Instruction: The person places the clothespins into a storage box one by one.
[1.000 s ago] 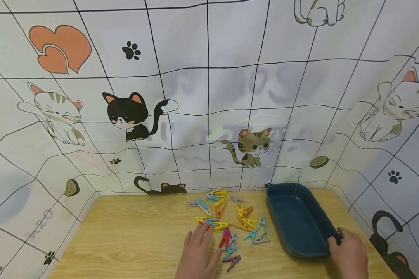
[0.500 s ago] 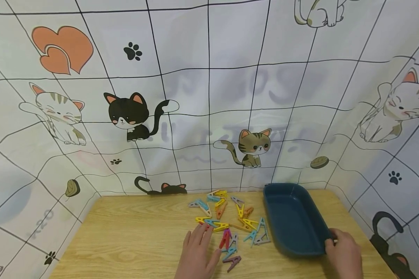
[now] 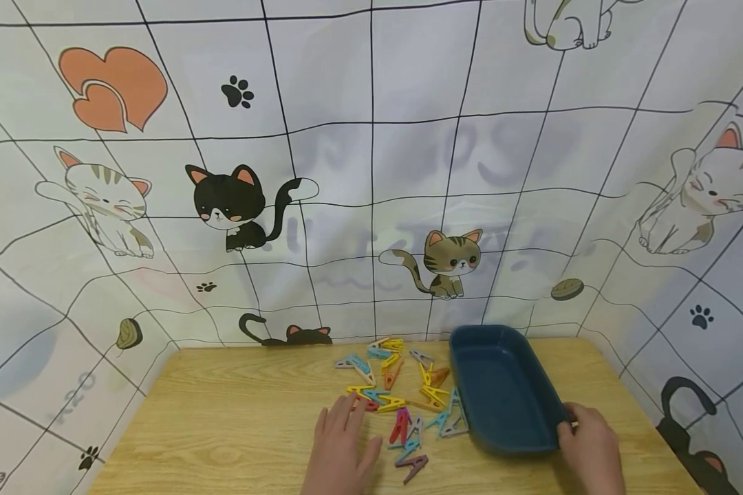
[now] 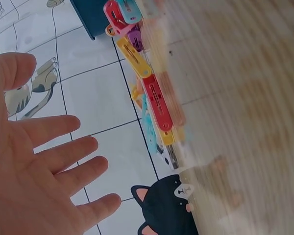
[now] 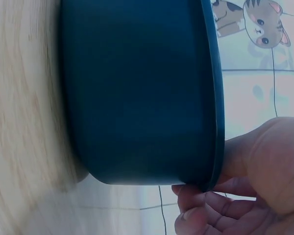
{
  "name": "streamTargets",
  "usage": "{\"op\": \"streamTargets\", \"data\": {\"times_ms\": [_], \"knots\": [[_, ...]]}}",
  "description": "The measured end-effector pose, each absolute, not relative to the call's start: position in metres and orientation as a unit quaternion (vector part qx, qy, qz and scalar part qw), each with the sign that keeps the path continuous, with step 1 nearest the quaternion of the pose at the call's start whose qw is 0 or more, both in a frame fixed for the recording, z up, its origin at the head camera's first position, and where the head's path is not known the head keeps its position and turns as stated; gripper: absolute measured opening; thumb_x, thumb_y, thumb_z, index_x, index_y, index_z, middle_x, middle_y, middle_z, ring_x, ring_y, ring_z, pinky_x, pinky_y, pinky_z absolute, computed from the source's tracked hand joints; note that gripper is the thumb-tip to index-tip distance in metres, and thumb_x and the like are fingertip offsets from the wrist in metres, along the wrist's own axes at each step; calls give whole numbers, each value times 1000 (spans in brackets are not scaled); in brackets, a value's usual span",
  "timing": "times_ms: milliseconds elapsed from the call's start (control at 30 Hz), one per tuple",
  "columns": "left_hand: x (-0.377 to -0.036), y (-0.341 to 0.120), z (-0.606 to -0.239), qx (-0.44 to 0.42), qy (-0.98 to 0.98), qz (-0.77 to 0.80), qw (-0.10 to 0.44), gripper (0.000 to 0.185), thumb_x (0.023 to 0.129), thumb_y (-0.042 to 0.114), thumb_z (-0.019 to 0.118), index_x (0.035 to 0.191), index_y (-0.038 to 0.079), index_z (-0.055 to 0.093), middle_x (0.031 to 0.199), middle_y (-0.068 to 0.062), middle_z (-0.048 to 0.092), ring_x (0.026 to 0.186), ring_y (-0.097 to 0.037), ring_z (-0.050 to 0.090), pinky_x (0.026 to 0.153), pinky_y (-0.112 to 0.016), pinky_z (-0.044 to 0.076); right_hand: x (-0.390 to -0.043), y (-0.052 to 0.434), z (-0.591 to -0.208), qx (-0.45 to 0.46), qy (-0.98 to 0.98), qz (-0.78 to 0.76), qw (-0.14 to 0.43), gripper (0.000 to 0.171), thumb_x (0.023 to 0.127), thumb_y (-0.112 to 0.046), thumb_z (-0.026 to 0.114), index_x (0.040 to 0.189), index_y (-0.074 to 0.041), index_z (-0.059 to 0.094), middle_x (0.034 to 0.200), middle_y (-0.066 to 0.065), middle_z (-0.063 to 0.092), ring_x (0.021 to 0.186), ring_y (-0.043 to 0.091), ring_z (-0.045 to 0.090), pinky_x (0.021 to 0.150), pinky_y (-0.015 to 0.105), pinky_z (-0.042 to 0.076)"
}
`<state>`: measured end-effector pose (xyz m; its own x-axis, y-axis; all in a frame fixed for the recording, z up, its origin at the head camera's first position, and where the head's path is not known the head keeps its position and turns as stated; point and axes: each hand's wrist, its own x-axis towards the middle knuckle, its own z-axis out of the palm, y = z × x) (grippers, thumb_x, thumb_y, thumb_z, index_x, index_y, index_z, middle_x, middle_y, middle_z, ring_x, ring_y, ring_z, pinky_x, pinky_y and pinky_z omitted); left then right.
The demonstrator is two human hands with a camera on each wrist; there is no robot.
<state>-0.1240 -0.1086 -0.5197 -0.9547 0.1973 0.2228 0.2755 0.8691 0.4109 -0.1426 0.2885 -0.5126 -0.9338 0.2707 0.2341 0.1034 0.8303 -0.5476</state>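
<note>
A dark blue oblong tray (image 3: 501,388) sits on the wooden table (image 3: 223,426) at the right, empty inside. My right hand (image 3: 588,450) grips its near right corner, thumb over the rim; the right wrist view shows the tray wall (image 5: 137,93) and my fingers (image 5: 210,196) curled under its edge. A heap of coloured clothes pegs (image 3: 402,392) lies left of the tray and touches its left side. My left hand (image 3: 340,450) rests flat on the table, fingers straight, its tips near a yellow peg (image 3: 389,404). In the left wrist view the palm (image 4: 34,166) is spread beside the pegs (image 4: 152,93).
A cat-print cloth (image 3: 371,172) walls the table at the back and both sides. The table's left half (image 3: 210,412) is bare wood. Loose pegs (image 3: 411,467) lie between my two hands near the front edge.
My right hand has slid the blue tray to the left, up against the pegs. My left hand has drawn back slightly toward me.
</note>
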Motion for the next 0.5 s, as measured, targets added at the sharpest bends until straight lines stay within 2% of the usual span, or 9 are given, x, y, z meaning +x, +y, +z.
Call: {"op": "streamTargets", "data": {"times_ms": [500], "knots": [[-128,-124,-522,-102,-961,-220,131,59,99,39,65,143,1,56,150,-22,51,141,-43,44,111,-70,32,-145,261,-508,-63,-947,295,113,35,88,4,59,119,20,60,105,34,63,88,41,68,77,52,55]]}}
